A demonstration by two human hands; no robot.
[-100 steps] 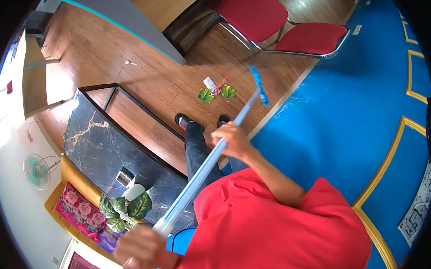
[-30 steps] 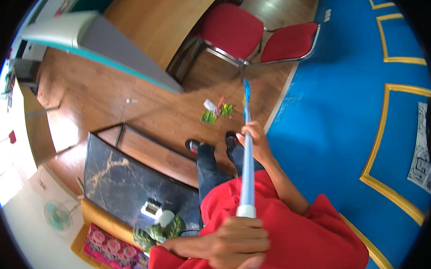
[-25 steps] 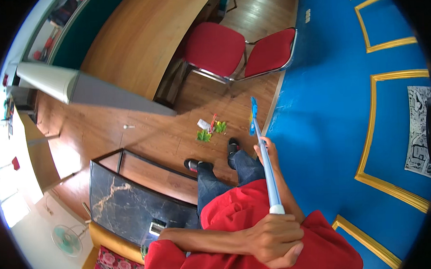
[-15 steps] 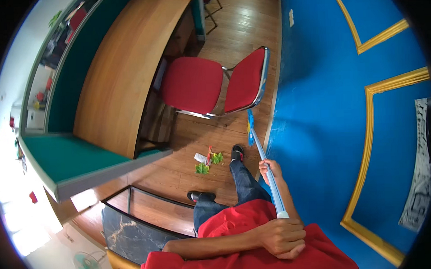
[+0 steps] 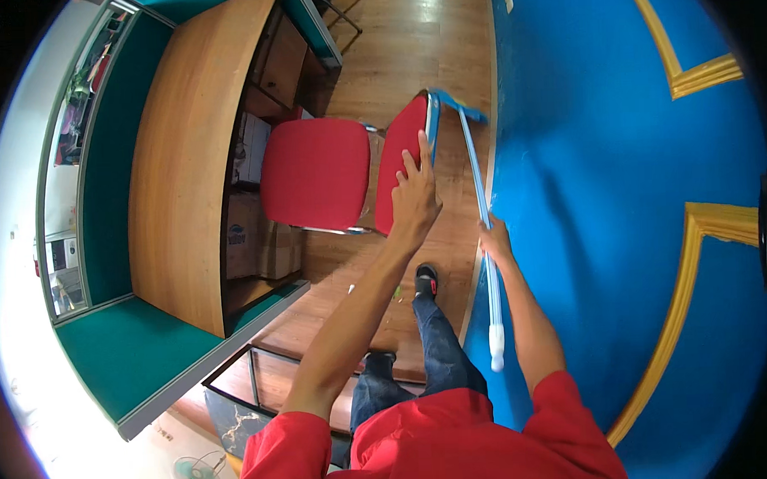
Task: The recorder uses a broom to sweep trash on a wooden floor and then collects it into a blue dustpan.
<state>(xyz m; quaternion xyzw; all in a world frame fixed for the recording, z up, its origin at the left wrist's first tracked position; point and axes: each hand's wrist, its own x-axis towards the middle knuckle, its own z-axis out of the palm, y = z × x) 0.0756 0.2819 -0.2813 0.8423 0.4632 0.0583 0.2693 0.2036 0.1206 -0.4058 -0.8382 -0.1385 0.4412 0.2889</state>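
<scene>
Our right grip point(image 5: 494, 236) is clamped around the pale blue pole of the broom point(image 5: 475, 164), with the white end cap below it, toward us. The broom runs away from us between the red chair point(image 5: 318, 172) and the blue wall point(image 5: 583, 148); its blue head lies beside the top of the chair's backrest, over the strip of floor point(image 5: 394, 53) along the wall. We cannot tell whether the head touches the floor.

Our left grip point(image 5: 416, 196) stretches forward over the backrest, its fingers apart and the index finger extended along the metal-edged rim. We cannot tell whether it presses on the chair.

The seat faces the wooden bench point(image 5: 186, 162) on our left, and a brown cardboard box point(image 5: 278, 250) sits underneath. A small green scrap point(image 5: 398, 291) shows on the floor between our left forearm and our dark shoe point(image 5: 426, 280).
</scene>
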